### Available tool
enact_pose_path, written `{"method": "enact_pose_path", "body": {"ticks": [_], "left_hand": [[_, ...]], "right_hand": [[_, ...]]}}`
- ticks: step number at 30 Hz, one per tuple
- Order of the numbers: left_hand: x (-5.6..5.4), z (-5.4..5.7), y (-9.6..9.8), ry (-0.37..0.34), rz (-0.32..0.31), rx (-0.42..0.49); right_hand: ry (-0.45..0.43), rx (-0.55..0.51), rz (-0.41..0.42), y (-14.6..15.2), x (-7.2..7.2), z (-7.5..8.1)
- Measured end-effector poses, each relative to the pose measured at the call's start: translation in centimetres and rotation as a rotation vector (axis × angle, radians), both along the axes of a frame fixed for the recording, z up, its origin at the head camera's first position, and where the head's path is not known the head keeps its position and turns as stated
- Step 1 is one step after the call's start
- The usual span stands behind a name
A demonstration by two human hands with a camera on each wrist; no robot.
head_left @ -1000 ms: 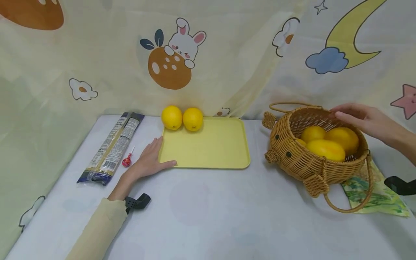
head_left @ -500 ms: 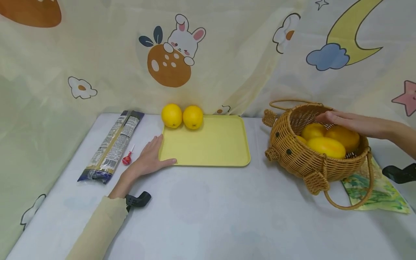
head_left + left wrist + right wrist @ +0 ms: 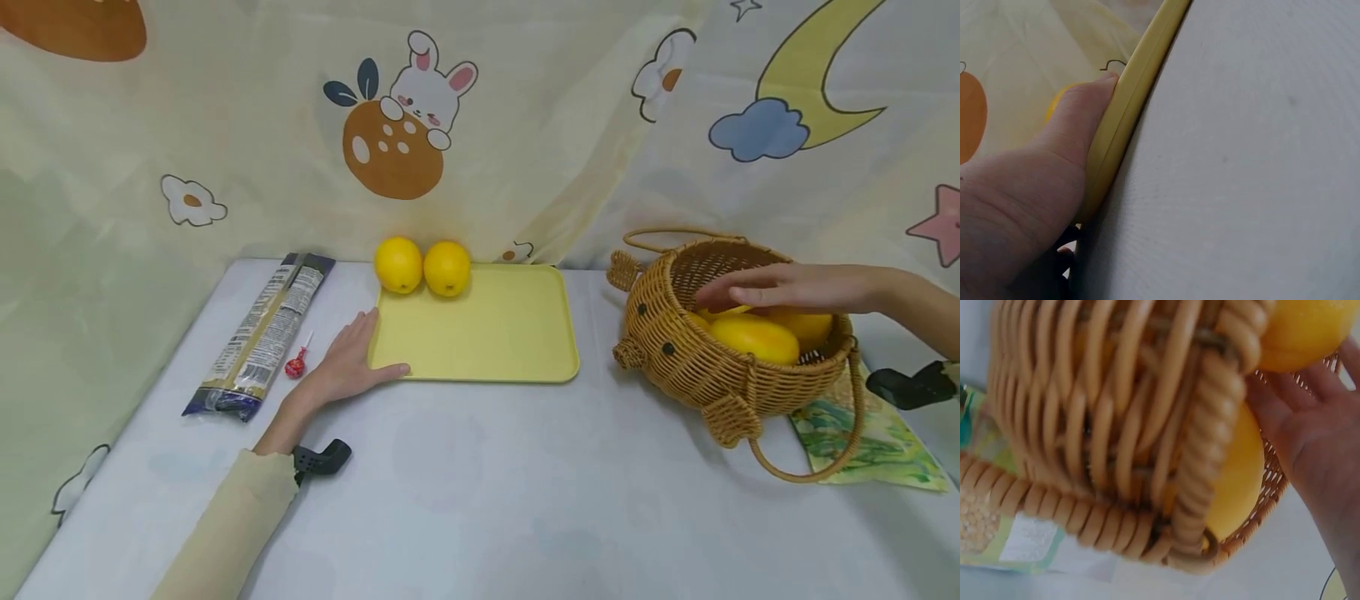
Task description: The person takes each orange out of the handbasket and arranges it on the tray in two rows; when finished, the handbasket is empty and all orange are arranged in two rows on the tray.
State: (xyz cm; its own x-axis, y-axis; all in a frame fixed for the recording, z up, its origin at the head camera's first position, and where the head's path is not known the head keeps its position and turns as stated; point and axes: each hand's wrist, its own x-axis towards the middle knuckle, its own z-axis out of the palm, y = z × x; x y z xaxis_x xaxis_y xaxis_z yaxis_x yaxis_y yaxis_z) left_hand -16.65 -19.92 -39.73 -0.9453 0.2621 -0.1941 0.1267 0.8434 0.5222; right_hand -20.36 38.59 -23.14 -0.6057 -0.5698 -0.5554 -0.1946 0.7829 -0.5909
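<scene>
My left hand (image 3: pixel 343 360) lies spread at the left end of a yellow tray (image 3: pixel 510 337). Its thumb (image 3: pixel 1079 115) presses along the tray's near rim in the left wrist view. Two orange-like yellow fruits, one (image 3: pixel 398 265) beside the other (image 3: pixel 447 269), sit at the tray's back left corner. My right hand (image 3: pixel 806 287) reaches into a wicker animal-shaped basket (image 3: pixel 693 371), over the fruit inside. Its extended fingers are beside a round yellow fruit (image 3: pixel 1310 328) in the right wrist view. A longer, mango-like fruit (image 3: pixel 756 340) lies in front, partly uncovered.
A long printed packet (image 3: pixel 262 342) lies at the far left, with a red-wrapped lollipop (image 3: pixel 297 364) between it and my left hand. Behind the basket's loop handle (image 3: pixel 813 477) lies a green patterned bag (image 3: pixel 870 446). A printed curtain (image 3: pixel 540 125) hangs behind the table.
My right hand has moved left from the basket's back rim to over the fruit, lowering into the basket and covering the rear fruits. The left hand stays on the tray.
</scene>
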Motion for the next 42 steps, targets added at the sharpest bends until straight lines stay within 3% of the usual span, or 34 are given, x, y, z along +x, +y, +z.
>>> {"method": "enact_pose_path", "body": {"ticks": [6, 11, 14, 31, 35, 42], "left_hand": [[-0.1, 0.0, 0.1, -0.005, -0.004, -0.01], [-0.1, 0.2, 0.1, -0.001, -0.003, -0.015], [-0.1, 0.2, 0.1, 0.002, -0.006, -0.012], [0.0, 0.1, 0.3, 0.006, -0.005, 0.0], [-0.1, -0.1, 0.2, 0.009, -0.008, -0.004], [0.0, 0.0, 0.1, 0.003, -0.001, -0.007]], "right_hand": [[-0.401, -0.12, -0.041, -0.1, -0.3, 0.4], [-0.564, -0.121, -0.066, 0.0, -0.6, 0.5], [-0.607, -0.113, -0.071, -0.1, -0.6, 0.7], [-0.628, -0.022, -0.067, -0.1, -0.7, 0.7], [-0.567, 0.003, -0.051, -0.2, -0.4, 0.7], [-0.339, -0.031, -0.029, -0.4, 0.0, 0.6]]}}
